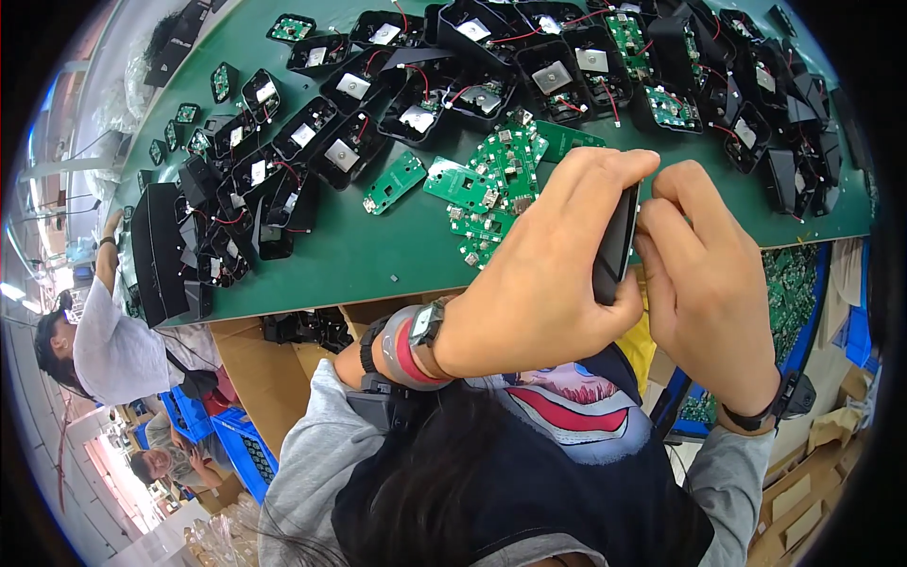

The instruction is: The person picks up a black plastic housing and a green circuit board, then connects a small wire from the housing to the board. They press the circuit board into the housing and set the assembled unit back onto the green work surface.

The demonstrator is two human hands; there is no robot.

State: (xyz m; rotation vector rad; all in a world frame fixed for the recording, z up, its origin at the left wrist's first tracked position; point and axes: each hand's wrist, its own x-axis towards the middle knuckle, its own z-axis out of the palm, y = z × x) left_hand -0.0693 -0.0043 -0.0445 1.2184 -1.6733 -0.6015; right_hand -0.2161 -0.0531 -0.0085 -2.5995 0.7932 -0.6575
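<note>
My left hand (543, 250) is wrapped round a black plastic housing (619, 236), held on edge above the front of the table. Close against the housing's right side is my right hand (709, 274), its fingers curled and pressed together. Whatever sits between those fingertips is hidden. Just beyond my left hand lies a loose pile of green circuit boards (510, 156), with one separate board (395, 183) to its left. Behind them, black housings (416, 109) with silver metal pieces and red wires crowd the green table (350, 255).
A long black box (156, 250) stands at the table's left end. Below the right edge, a blue crate (812, 312) holds many green boards. An open cardboard box (250, 378) is under the front edge. A co-worker in a white shirt (123, 326) reaches to the table at left.
</note>
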